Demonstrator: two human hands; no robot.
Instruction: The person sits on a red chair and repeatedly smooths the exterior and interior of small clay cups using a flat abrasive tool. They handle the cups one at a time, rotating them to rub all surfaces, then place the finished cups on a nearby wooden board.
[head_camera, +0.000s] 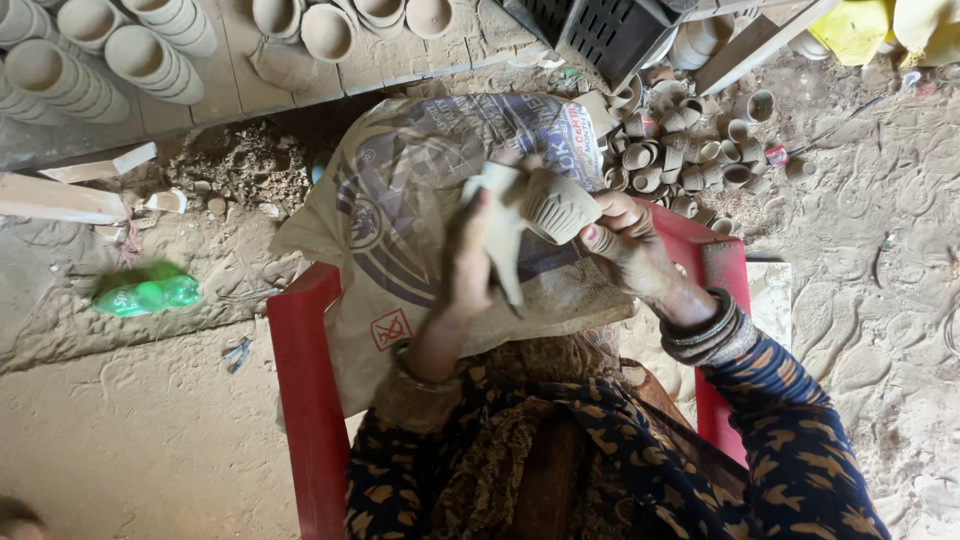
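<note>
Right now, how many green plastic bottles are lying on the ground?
1. The green plastic bottle lies on its side on the sandy floor, left of the red chair. Others may be hidden under the wooden boards.

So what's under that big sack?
The sack lies over a red frame, whose bars stick out at both sides. Sandy ground shows around it. The frame's middle is covered, so it cannot be seen. Above the sack, both hands hold a clay cup.

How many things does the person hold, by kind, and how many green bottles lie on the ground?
Clay cup, in right hand: 1
Cloth, in left hand: 1
Green bottle: 1
Total: 3
</note>
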